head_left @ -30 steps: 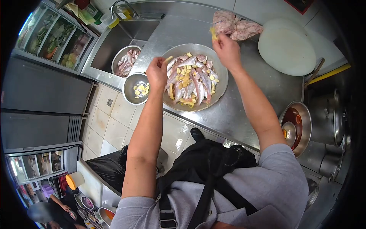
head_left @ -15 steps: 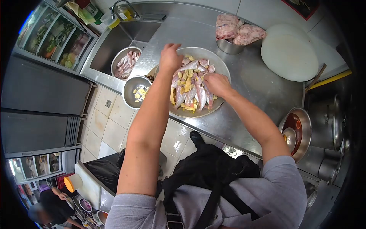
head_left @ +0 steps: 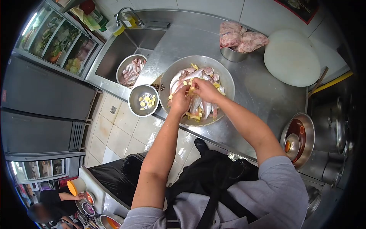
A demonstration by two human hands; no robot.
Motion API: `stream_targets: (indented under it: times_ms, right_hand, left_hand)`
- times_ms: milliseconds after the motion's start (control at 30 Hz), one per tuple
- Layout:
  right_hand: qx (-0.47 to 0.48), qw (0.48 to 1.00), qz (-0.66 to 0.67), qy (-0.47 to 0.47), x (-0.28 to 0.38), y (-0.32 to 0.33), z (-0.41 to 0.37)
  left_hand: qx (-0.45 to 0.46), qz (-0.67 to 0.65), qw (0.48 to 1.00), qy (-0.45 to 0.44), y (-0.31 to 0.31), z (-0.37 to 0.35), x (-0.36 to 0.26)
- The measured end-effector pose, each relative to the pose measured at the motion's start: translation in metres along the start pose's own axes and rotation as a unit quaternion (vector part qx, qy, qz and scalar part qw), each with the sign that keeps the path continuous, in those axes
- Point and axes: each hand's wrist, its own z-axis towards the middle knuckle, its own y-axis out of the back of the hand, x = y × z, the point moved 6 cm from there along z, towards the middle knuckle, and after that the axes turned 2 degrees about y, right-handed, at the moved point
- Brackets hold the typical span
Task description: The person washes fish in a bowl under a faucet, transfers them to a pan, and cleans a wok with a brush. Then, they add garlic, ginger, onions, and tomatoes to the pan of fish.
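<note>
- Two hands are meeting over the big bowl [head_left: 228, 78], which is sitting at the near edge of the bench [head_left: 263, 95], close to the sink [head_left: 114, 53].
- The right hand [head_left: 206, 89] is pinching yellow slices [head_left: 190, 91] with bunched fingertips, just above the fish [head_left: 200, 73] lying in that bowl.
- The left hand [head_left: 180, 101] is curling its fingers against the right; I cannot tell whether it is gripping anything.
- More yellow slices are lying scattered over the fish.
- Just left of the big bowl, a small bowl [head_left: 134, 102] is holding yellow pieces at the bench's near edge.
- Another bowl of fish [head_left: 131, 71] is resting in the sink.
- At the far edge, a bag of meat [head_left: 240, 37] is sitting in a metal cup, near a white board [head_left: 291, 57] toward the right end.
</note>
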Motion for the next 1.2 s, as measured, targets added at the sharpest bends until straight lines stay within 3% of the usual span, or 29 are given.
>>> stream_targets:
  times_ms: [33, 67, 200, 267, 333, 367, 467, 567, 633, 900, 1067, 1167, 1200]
  right_hand:
    - [0.008, 0.996, 0.083, -0.023, 0.003, 0.007, 0.001]
    - [0.016, 0.985, 0.165, -0.044, 0.004, 0.011, 0.003]
    - [-0.047, 0.969, 0.24, -0.04, 0.008, 0.022, 0.01]
    - [-0.047, 0.969, 0.24, -0.039, 0.013, 0.028, 0.013]
    - [-0.029, 0.992, 0.119, -0.032, 0.02, 0.033, 0.01]
    - [-0.026, 0.992, 0.12, -0.035, 0.019, 0.033, 0.008]
    - [-0.156, 0.978, 0.112, -0.076, 0.007, 0.04, 0.011]
    - [-0.265, 0.954, 0.095, -0.103, -0.032, 0.074, 0.008]
    - [-0.279, 0.95, 0.069, -0.124, -0.051, 0.103, 0.005]
    - [-0.321, 0.933, 0.03, -0.162, -0.05, 0.141, 0.031]
    - [-0.315, 0.935, 0.067, -0.15, -0.043, 0.119, 0.042]
    - [-0.271, 0.946, 0.102, -0.144, -0.038, 0.103, 0.043]
    - [-0.246, 0.953, 0.121, -0.13, -0.037, 0.096, 0.044]
  left_hand:
    - [0.058, -0.025, 0.997, 0.043, -0.001, 0.002, -0.002]
    - [0.055, -0.025, 0.997, 0.042, 0.002, 0.006, -0.004]
    - [0.006, -0.078, 0.996, 0.051, 0.015, 0.02, -0.007]
    - [0.005, -0.082, 0.995, 0.049, 0.024, 0.021, -0.019]
    - [-0.002, -0.071, 0.997, 0.038, 0.026, 0.022, -0.031]
    - [-0.011, -0.046, 0.998, 0.027, 0.028, 0.025, -0.036]
    - [-0.037, -0.005, 0.999, 0.023, 0.042, 0.031, -0.046]
    - [-0.127, -0.115, 0.985, 0.015, 0.069, 0.051, -0.039]
    - [-0.154, -0.152, 0.975, 0.044, 0.097, 0.058, -0.033]
    - [-0.277, 0.017, 0.957, -0.09, 0.129, 0.09, -0.069]
    - [-0.254, -0.002, 0.963, -0.091, 0.094, 0.096, -0.066]
    - [-0.122, -0.025, 0.992, 0.01, 0.062, 0.102, -0.053]
    - [-0.122, -0.026, 0.992, 0.013, 0.054, 0.104, -0.045]
